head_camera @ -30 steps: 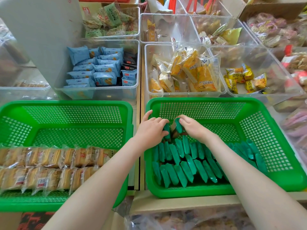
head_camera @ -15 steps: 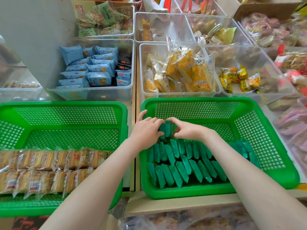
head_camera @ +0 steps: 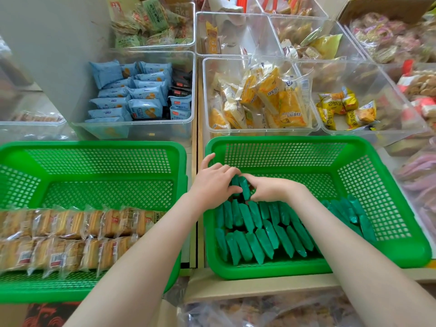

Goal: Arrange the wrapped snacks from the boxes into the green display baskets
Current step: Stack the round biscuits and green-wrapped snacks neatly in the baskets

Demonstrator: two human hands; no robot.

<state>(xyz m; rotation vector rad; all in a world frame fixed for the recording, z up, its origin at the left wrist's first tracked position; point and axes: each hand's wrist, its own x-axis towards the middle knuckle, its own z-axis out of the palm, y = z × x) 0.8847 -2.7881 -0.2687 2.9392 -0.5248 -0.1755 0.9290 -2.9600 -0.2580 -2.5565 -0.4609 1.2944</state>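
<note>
Two green mesh baskets sit side by side. The right basket holds rows of several green-wrapped snacks, with a loose pile at its right. My left hand and my right hand meet over the back of the rows, both gripping a small bunch of green snacks standing on end. The left basket holds two rows of clear-wrapped brown biscuits along its near half.
Clear plastic bins stand behind the baskets: blue packets, yellow cake packets, small yellow packets. More bagged snacks lie at the far right and below the shelf edge. A grey panel rises at back left.
Both hands have drawn closer together and shifted slightly left, pressing the held green snacks against the back of the row. The view has tilted down a little.
</note>
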